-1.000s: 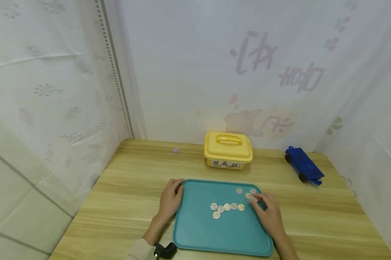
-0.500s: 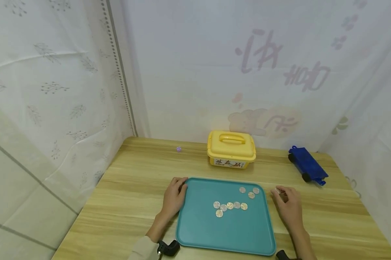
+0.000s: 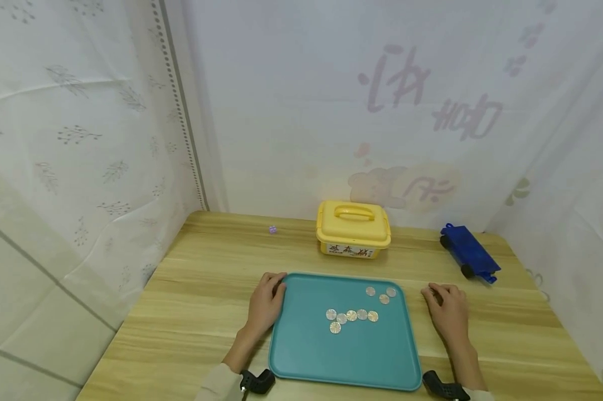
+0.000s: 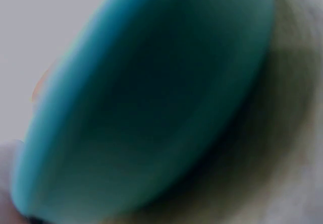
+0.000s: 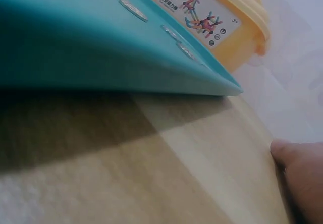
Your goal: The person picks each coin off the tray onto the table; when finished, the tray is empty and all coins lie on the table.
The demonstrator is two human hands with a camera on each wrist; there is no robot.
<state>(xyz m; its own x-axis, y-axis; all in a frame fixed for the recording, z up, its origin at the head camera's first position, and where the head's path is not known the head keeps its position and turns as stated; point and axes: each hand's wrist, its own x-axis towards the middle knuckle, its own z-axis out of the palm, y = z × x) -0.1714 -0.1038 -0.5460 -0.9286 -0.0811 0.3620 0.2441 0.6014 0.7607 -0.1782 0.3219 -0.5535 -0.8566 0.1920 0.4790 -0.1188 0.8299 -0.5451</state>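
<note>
A teal tray [image 3: 341,356] lies on the table with several round silvery coins [image 3: 351,316] grouped mid-tray. Three more coins [image 3: 384,299] lie in its far right corner. My left hand [image 3: 265,303] rests at the tray's left edge, fingertips right at the far corner; the left wrist view is mostly blurred tray side. Just right of the tray, my right hand [image 3: 451,314] is on the table with curled fingers, their tips turned down. I cannot tell whether a coin is under or between those fingertips. One finger [image 5: 300,171] shows in the right wrist view.
A yellow lidded box [image 3: 353,229] with a handle stands behind the tray. At the back right is a blue toy cart [image 3: 469,253] with black wheels. A small purple piece [image 3: 273,229] lies near the table's back edge. Pale curtains surround the table.
My right hand pinched a coin from the tray's far right group, carried it right past the rim and is now down on the table. The left hand has stayed at the tray's edge.
</note>
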